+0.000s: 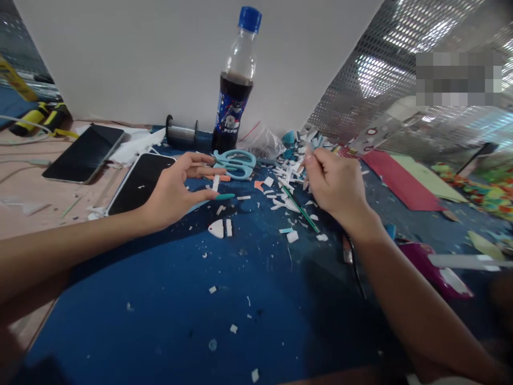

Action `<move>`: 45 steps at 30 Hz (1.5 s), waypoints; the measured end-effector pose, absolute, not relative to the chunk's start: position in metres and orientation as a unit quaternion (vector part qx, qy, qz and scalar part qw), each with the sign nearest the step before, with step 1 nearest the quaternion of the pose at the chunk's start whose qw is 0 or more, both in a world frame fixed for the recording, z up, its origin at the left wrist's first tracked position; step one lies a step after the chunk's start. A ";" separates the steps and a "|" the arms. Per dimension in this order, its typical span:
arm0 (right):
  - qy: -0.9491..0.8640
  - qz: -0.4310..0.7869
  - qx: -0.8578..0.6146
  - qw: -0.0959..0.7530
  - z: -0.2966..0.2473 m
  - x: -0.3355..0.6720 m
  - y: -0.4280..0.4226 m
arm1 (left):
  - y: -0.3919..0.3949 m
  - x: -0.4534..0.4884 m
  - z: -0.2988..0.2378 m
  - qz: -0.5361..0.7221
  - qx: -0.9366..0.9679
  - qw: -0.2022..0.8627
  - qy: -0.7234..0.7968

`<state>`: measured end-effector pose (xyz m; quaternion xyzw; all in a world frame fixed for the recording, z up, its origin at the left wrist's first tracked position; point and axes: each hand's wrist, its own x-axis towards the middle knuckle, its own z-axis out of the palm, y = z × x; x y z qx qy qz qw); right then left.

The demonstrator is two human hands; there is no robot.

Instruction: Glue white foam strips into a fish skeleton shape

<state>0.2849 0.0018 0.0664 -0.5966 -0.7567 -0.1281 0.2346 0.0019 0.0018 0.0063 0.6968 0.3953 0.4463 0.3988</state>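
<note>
My left hand point(176, 184) hovers with thumb and fingers spread, near the light blue scissors point(236, 164). A small white strip point(216, 183) shows in the gap between thumb and fingers; whether they touch it, I cannot tell. A long green nail points from the thumb. On the blue table surface point(180, 299) below lies a small white pointed piece with a red dot point(216, 229), beside a short white bar point(228, 228). My right hand point(336, 179) is closed, fingertips pinched over a heap of white and blue scraps point(296, 155). What it pinches is hidden. A green pencil point(300, 208) lies beside it.
A Pepsi bottle point(236, 85) stands behind the scissors, with a wire spool point(182, 132) and clear plastic bag point(262, 141) nearby. Two phones, one dark point(84, 152) and one white-edged point(138, 182), lie left. Red sheet point(401, 179) and magenta object point(435, 267) lie right.
</note>
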 end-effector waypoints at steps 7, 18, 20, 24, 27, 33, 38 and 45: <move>-0.790 0.066 -0.541 0.282 0.072 0.266 -0.002 | 0.002 0.003 0.007 0.429 0.700 0.411 0.396; -0.776 0.039 -0.602 0.185 0.074 0.323 -0.039 | 0.003 0.001 0.002 0.429 0.736 0.348 0.391; -0.765 0.050 -0.615 0.184 0.070 0.336 -0.050 | 0.003 0.001 0.003 0.423 0.740 0.340 0.398; -0.751 0.069 -0.629 0.190 0.064 0.342 -0.063 | 0.002 0.003 0.006 0.420 0.731 0.344 0.414; -0.755 0.098 -0.616 0.201 0.059 0.327 -0.059 | 0.001 0.004 0.007 0.426 0.732 0.346 0.405; -0.765 0.318 -0.492 0.269 0.039 0.261 -0.024 | 0.004 0.001 0.001 0.439 0.737 0.369 0.359; -0.713 0.466 -0.415 0.320 0.021 0.210 0.006 | 0.007 0.000 -0.004 0.464 0.726 0.375 0.341; -0.693 0.502 -0.385 0.346 0.013 0.187 0.020 | 0.009 -0.001 -0.008 0.457 0.733 0.373 0.340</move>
